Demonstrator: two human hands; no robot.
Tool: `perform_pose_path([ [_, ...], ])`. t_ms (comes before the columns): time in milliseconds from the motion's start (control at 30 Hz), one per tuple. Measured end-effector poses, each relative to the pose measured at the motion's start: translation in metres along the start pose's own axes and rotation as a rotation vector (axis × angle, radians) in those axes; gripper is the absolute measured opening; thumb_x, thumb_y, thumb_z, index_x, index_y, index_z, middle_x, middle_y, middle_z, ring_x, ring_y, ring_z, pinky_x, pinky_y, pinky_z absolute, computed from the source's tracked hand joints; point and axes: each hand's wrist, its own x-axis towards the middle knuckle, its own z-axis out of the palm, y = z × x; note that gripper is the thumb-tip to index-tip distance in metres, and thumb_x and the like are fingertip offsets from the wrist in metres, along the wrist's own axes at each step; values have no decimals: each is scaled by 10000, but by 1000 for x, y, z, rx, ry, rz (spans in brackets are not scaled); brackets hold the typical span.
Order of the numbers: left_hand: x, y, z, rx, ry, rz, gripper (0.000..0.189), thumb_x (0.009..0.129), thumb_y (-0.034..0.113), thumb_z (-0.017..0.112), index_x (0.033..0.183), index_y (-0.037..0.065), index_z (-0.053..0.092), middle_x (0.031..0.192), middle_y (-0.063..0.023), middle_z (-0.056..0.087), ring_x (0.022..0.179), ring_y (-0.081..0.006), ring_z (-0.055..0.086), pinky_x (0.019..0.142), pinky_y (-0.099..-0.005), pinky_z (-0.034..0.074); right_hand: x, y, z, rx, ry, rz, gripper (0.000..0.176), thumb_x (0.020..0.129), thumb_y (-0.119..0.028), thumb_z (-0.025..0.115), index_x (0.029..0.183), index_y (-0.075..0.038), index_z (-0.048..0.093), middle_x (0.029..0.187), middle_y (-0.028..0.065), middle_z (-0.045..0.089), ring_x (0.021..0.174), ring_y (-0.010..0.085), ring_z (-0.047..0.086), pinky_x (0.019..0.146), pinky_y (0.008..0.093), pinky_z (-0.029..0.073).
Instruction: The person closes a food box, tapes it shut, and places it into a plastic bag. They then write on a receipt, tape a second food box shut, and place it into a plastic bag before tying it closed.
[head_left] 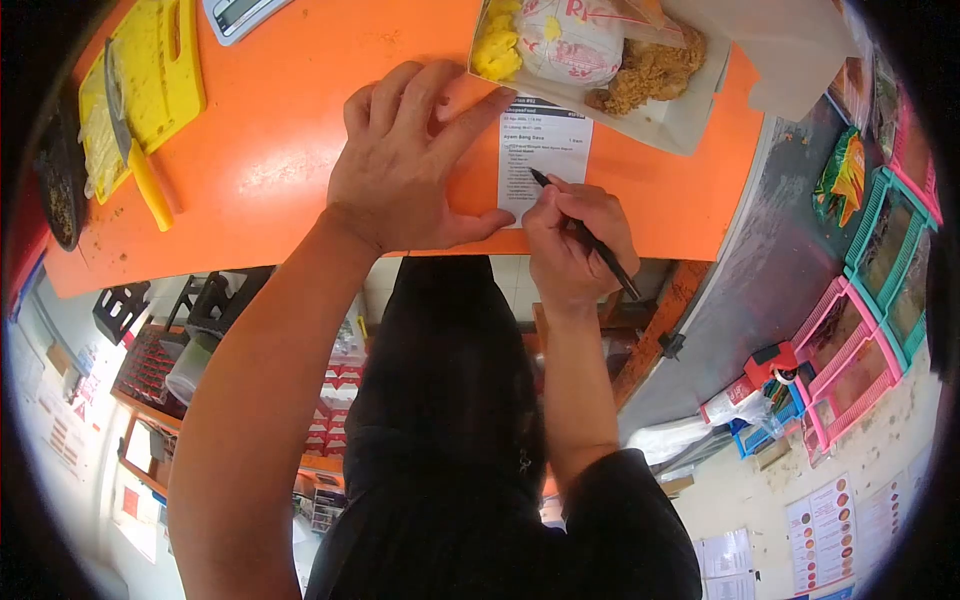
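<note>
A printed paper receipt [560, 135] lies flat on the orange table, its top edge close under an open food box [640, 128]. My left hand [405, 160] rests with fingers spread, its thumb and index fingertip on the receipt's left edge. Between the fingers of my right hand [580, 235] is a black pen [605, 258], its tip at the receipt's printed lines. Inside the box are a paper-wrapped bundle [570, 45] with red print, a piece of fried chicken [655, 75] and some yellow food [495, 48].
On the table's left, a yellow-handled knife [145, 180] lies across a yellow cutting board [165, 75], beside a dark dish [62, 185]. A scale [240, 15] stands at the back. Pink and teal baskets [885, 265] line the right, near a green packet [840, 175].
</note>
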Motion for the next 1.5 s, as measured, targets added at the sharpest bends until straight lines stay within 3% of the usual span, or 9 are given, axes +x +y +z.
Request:
perform_pose_path([
  [233, 0, 0, 0, -11, 4, 7, 1013, 568, 581, 935, 1471, 245, 622, 1479, -122, 485, 1393, -353, 438, 1078, -532, 357, 2, -5, -14, -43, 87, 112, 303, 859, 171, 737, 1061, 6, 582, 964, 175, 715, 866, 242, 737, 788, 360, 637],
  [633, 0, 2, 2, 1, 12, 3, 1024, 561, 582, 947, 1477, 260, 621, 1486, -124, 488, 1409, -353, 433, 1084, -527, 353, 1, -2, -13, -45, -92, -19, 288, 871, 146, 739, 1062, 3, 578, 899, 179, 726, 819, 258, 752, 773, 366, 636],
  [833, 0, 2, 1, 1, 7, 2, 1025, 556, 571, 954, 1475, 261, 626, 1483, -124, 493, 1406, -355, 439, 1085, -520, 356, 0, -1, -14, 57, 161, 97, 201, 832, 99, 788, 939, -22, 668, 899, 145, 744, 793, 231, 743, 720, 329, 612],
  [900, 0, 2, 1, -3, 1, 2, 1024, 555, 569, 956, 1474, 261, 627, 1482, -123, 492, 1406, -355, 439, 1086, -519, 356, -2, -1, -26, -28, 31, 78, 298, 871, 154, 733, 1079, 9, 578, 926, 175, 714, 817, 241, 725, 784, 382, 638],
  [1033, 0, 2, 1, 12, 5, 2, 1026, 554, 571, 955, 1476, 262, 626, 1487, -122, 490, 1394, -351, 448, 1078, -515, 360, -5, 2, -25, -76, -26, 36, 299, 875, 142, 744, 1081, 7, 575, 921, 175, 712, 832, 252, 735, 783, 386, 641],
  [1100, 0, 3, 2, 19, -2, -3, 1028, 553, 572, 954, 1477, 262, 626, 1489, -123, 490, 1389, -350, 452, 1075, -513, 361, -5, 1, -16, 10, 71, 44, 195, 826, 83, 801, 943, -22, 686, 886, 147, 756, 763, 209, 731, 644, 294, 579],
  [1333, -1, 2, 2, 8, 13, 7, 1031, 559, 569, 952, 1487, 268, 617, 1489, -124, 491, 1394, -352, 448, 1074, -515, 359, -5, -9, -19, -3, 79, 48, 204, 823, 80, 808, 945, -30, 687, 884, 151, 759, 733, 183, 724, 617, 269, 561],
  [1400, -2, 2, 3, 11, 12, 5, 1030, 562, 569, 951, 1489, 270, 616, 1491, -125, 491, 1395, -355, 448, 1075, -517, 357, -9, -11, -20, -12, -70, 54, 280, 884, 116, 763, 1066, -10, 593, 899, 162, 723, 840, 257, 756, 789, 388, 650],
  [1500, -1, 1, 2, 15, 15, 6, 1027, 564, 571, 950, 1487, 269, 615, 1496, -125, 489, 1399, -358, 446, 1078, -521, 354, -10, -6, -17, 0, -56, 39, 272, 880, 115, 770, 1056, -12, 606, 903, 158, 726, 842, 253, 755, 796, 383, 649],
])
